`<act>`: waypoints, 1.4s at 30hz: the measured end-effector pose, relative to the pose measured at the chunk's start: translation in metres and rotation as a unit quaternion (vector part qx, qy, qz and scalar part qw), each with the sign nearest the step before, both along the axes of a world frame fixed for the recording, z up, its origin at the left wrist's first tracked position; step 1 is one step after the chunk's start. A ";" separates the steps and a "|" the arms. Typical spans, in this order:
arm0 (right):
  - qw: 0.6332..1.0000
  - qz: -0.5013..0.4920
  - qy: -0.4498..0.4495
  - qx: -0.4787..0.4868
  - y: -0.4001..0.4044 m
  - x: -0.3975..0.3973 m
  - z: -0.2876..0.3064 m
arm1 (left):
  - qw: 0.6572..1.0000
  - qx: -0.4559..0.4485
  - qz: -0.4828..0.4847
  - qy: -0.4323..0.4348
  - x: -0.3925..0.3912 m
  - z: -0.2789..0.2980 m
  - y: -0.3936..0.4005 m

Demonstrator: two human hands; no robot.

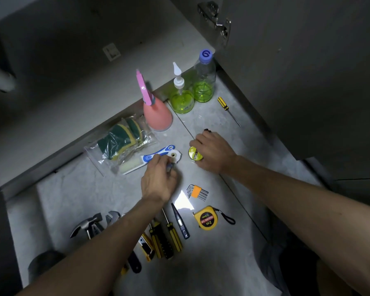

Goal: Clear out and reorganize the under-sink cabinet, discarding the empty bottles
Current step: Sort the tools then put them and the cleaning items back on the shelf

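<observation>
Three bottles stand on the grey floor by the cabinet edge: a pink spray bottle [156, 110], a pump bottle with green liquid [181, 97], and a clear bottle with a blue cap [204, 77], also holding a little green liquid. My left hand [159, 178] pinches a small item beside a white tape roll [175, 155]. My right hand [212, 151] grips a yellow-labelled tape roll [193, 153] lying on the floor, with something dark showing past its fingertips.
A bag of green-yellow sponges [120, 142] and a blue-white brush [158, 154] lie left. Hex keys [198, 192], a yellow tape measure [207, 218], screwdrivers [169, 233], a hammer [88, 225] and a lone screwdriver [228, 110] lie around. The open cabinet door [297, 60] stands right.
</observation>
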State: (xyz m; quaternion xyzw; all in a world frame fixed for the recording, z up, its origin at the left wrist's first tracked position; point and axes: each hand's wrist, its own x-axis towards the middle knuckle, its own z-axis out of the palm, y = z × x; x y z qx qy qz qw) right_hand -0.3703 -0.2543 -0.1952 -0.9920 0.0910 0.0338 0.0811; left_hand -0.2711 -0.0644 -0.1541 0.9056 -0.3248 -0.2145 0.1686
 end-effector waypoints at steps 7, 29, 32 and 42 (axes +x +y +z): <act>0.946 -0.265 0.029 0.183 0.052 -0.101 -0.013 | 0.972 0.058 -0.212 0.082 -0.044 -0.026 0.008; 0.852 -0.490 0.010 0.184 -0.091 0.014 -0.012 | 0.979 0.047 -0.168 0.105 -0.026 -0.009 0.046; 0.827 -0.529 0.028 0.188 -0.090 0.018 -0.017 | 0.983 0.059 -0.123 0.122 -0.020 -0.005 0.044; 0.838 -0.312 0.015 0.447 0.019 0.011 0.029 | 0.984 0.120 0.066 0.114 -0.020 0.014 0.094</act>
